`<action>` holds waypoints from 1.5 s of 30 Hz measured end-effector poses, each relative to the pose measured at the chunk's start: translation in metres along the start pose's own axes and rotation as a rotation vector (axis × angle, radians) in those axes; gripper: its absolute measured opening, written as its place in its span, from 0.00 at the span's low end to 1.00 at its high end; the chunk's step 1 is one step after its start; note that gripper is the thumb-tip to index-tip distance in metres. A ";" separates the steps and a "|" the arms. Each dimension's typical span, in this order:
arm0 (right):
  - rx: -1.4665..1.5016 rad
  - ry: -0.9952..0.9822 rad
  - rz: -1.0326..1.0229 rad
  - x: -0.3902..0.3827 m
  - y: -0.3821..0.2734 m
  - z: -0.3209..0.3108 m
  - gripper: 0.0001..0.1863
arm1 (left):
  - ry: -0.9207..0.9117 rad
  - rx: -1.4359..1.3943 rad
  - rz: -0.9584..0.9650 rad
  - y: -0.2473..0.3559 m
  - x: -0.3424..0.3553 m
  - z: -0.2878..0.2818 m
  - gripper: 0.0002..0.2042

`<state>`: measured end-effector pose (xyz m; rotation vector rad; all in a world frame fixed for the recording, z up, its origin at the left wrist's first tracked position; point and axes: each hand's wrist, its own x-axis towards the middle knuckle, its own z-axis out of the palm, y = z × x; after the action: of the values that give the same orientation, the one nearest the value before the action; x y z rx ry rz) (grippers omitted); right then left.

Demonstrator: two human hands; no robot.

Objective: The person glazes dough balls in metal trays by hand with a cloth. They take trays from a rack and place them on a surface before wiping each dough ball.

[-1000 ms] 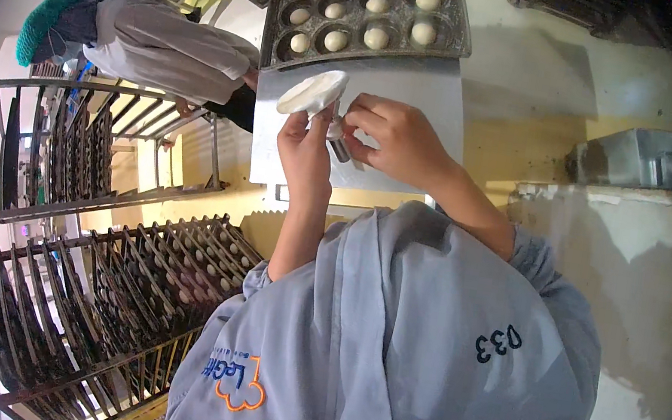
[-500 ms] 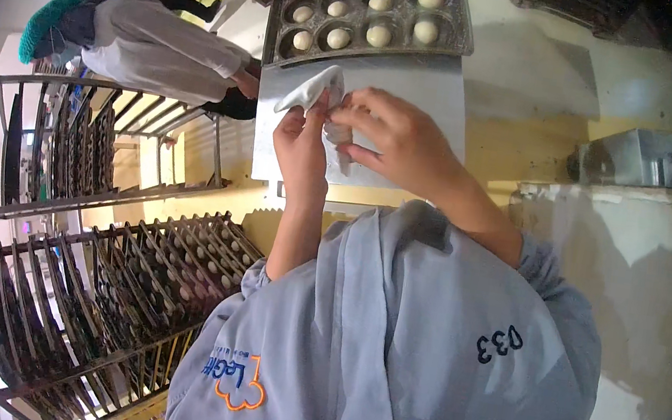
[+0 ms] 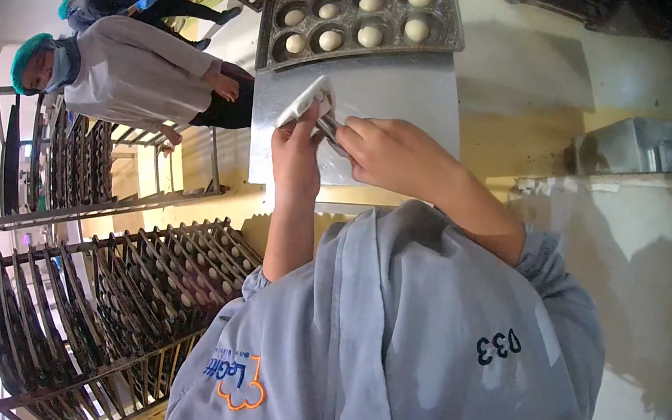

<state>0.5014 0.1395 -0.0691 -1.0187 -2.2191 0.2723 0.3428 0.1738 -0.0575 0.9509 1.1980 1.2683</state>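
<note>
Over the steel table (image 3: 388, 92), my left hand (image 3: 299, 157) holds a bunched white cloth (image 3: 311, 100), its fingers closed around the lower part. The cloth's top edge sticks up above the fingers. My right hand (image 3: 400, 157) is closed beside it, fingertips pinching the cloth's greyish, shadowed right side. Whether anything is wrapped inside the folds I cannot tell. Beyond both hands, at the table's far end, lies a dark baking tray (image 3: 386, 51) with round cups. Each visible cup holds a pale ball of dough (image 3: 370, 36).
To the left stand metal racks (image 3: 100, 188) loaded with trays; a nearer rack (image 3: 104, 306) carries trays of dough balls. A person in a green hair net (image 3: 140, 68) stands left of the table, another in dark clothes behind. A metal box (image 3: 636, 151) sits on a ledge at right.
My right hand has closed in on the cloth, its fingers less spread than before. The nearby person has straightened and turned toward the table. The person in dark clothes shows more fully.
</note>
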 end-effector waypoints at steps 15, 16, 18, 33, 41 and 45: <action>0.857 0.367 0.252 0.042 -0.017 -0.010 0.27 | -0.027 0.484 0.457 0.031 -0.009 -0.039 0.16; 0.841 0.366 0.191 0.047 -0.021 -0.014 0.32 | -0.085 0.580 0.531 0.022 -0.013 -0.045 0.16; 0.720 0.395 0.052 0.059 -0.024 -0.012 0.45 | -0.158 0.488 0.490 0.013 -0.018 -0.039 0.18; 0.690 0.308 0.261 0.053 0.015 0.010 0.17 | -0.260 0.280 0.478 0.043 -0.006 -0.071 0.35; 0.535 -0.210 0.292 0.064 0.000 0.021 0.22 | -0.376 0.552 0.411 0.040 0.008 -0.038 0.19; 0.897 -0.167 0.152 0.070 0.003 -0.015 0.35 | -0.205 -0.369 -0.066 0.022 0.009 -0.061 0.14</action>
<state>0.4798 0.1912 -0.0251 -0.6551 -1.8138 1.3129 0.2785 0.1789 -0.0470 0.7421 0.7944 1.2515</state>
